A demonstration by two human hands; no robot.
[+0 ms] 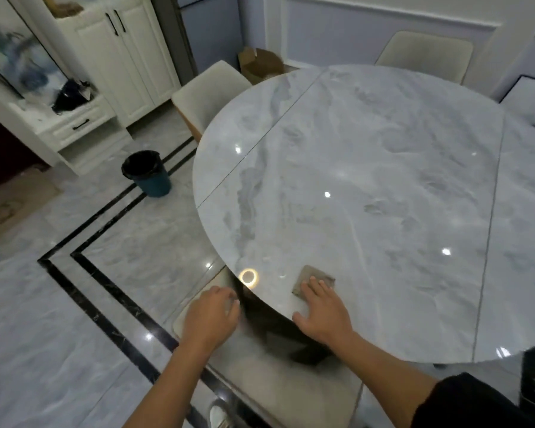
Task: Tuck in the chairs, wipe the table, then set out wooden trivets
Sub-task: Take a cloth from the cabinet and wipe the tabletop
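Right fingers (315,288) straight and together, thumb splayed, right hand (325,313) flat on grey cloth (311,274) at near edge of marble table (368,180), left hand (210,316) blurred, fingers loosely curled over cream chair (275,390), grip unclear.

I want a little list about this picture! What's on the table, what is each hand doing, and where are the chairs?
Table: round, shiny grey marble
On table: one small cloth near the front edge
Right hand: flat, fingers pressing the cloth
Left hand: off the table, above the near chair; blurry, grip unclear
Far chairs: two, by the table's far edge
Floor: bin
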